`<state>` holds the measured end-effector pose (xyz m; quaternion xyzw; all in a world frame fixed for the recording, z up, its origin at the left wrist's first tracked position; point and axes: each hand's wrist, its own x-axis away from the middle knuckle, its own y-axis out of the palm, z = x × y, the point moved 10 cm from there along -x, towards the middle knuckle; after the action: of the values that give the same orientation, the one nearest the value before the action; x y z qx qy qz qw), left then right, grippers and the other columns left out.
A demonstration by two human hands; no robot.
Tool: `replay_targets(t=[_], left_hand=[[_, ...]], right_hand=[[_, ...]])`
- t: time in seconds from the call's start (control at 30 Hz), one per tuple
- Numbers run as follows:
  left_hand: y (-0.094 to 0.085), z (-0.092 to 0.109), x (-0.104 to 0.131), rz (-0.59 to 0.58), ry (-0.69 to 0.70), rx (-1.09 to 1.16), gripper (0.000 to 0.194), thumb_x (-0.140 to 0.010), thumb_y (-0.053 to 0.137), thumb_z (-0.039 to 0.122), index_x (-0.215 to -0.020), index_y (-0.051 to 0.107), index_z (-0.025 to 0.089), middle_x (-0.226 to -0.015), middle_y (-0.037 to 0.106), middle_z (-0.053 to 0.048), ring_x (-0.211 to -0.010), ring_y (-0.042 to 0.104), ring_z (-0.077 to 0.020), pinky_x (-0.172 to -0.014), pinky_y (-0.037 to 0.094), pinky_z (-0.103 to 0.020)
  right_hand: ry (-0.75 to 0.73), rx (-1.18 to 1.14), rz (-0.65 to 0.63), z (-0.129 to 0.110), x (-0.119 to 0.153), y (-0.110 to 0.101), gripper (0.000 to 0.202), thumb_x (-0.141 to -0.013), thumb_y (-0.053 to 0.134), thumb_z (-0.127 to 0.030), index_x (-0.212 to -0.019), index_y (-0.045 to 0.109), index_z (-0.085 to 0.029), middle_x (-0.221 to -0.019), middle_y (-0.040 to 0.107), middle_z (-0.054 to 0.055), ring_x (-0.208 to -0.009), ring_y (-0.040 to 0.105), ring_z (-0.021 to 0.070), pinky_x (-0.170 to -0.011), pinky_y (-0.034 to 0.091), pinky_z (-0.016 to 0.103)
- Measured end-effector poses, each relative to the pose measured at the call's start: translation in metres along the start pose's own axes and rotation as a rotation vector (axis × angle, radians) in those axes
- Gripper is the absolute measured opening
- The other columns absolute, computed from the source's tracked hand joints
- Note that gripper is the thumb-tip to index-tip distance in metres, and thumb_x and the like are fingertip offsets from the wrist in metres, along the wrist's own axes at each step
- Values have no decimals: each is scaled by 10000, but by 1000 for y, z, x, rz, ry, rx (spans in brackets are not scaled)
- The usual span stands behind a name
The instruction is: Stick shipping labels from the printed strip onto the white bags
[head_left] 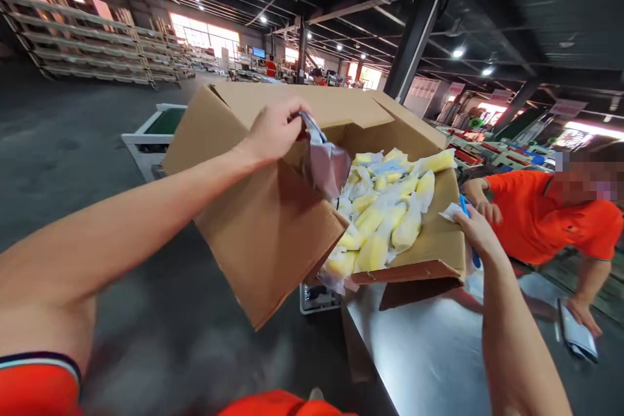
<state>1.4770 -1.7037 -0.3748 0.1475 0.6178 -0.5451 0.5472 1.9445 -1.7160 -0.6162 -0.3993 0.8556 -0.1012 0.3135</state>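
Observation:
My left hand point(279, 129) pinches the top of a crumpled silver-and-brown pouch point(327, 168), which hangs over the left side of an open cardboard box point(302, 240). Inside the box lie several yellow pieces wrapped in thin white film point(375, 218). At the box's right edge, my right hand point(475, 229) is closed on a blue tool point(463, 205), whose shape is partly hidden by the fingers. A scrap of white film point(451, 211) sticks out beside those fingers.
A metal table point(424, 338) stands under the box's right part. To the right, a person in an orange shirt point(536, 214) rests a hand on a silver packet point(578, 331). A green-topped white frame point(163, 122) is behind left; racks point(97, 45) stand farther back.

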Motion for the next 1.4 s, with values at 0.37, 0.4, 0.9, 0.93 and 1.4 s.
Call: replay_targets(t=[0.37, 0.4, 0.9, 0.93, 1.4], left_hand=[[-29, -116, 61, 78, -165, -480, 207, -871, 338, 240, -801, 525, 185, -754, 552, -24, -776, 485, -168, -762, 389, -284], [-37, -133, 71, 127, -205, -446, 185, -867, 349, 228, -800, 516, 186, -740, 526, -11, -760, 477, -159, -743, 386, -274], [35, -99, -12, 386, 36, -38, 213, -836, 371, 277, -707, 524, 204, -673, 544, -5, -669, 522, -157, -651, 413, -273], [45, -97, -19, 345, 42, -44, 216, -838, 367, 281, -716, 528, 205, -673, 543, -6, -667, 520, -156, -651, 410, -275], [-13, -93, -3, 317, -159, -104, 180, -918, 390, 250, -774, 494, 218, -766, 560, 60, -772, 414, -94, -794, 402, -257]], right_hand=[[-360, -213, -219, -136, 20, 68, 406, -830, 550, -572, -821, 643, -177, -571, 558, -17, -511, 482, 127, -499, 404, 231], [-441, -160, -219, -156, 38, 75, 406, -856, 525, -565, -781, 626, -179, -538, 521, -28, -494, 453, 116, -492, 383, 221], [0, -193, 229, -11, 67, 5, 662, -708, 579, -669, -1016, 751, -109, -880, 752, 93, -811, 673, 263, -657, 515, 270], [10, -216, 224, -8, 66, 7, 653, -714, 584, -665, -1027, 746, -115, -905, 752, 92, -832, 672, 266, -685, 517, 280], [-20, -127, 260, -23, 77, 2, 528, -822, 522, -599, -1034, 717, -156, -855, 708, 61, -830, 617, 233, -725, 430, 286]])
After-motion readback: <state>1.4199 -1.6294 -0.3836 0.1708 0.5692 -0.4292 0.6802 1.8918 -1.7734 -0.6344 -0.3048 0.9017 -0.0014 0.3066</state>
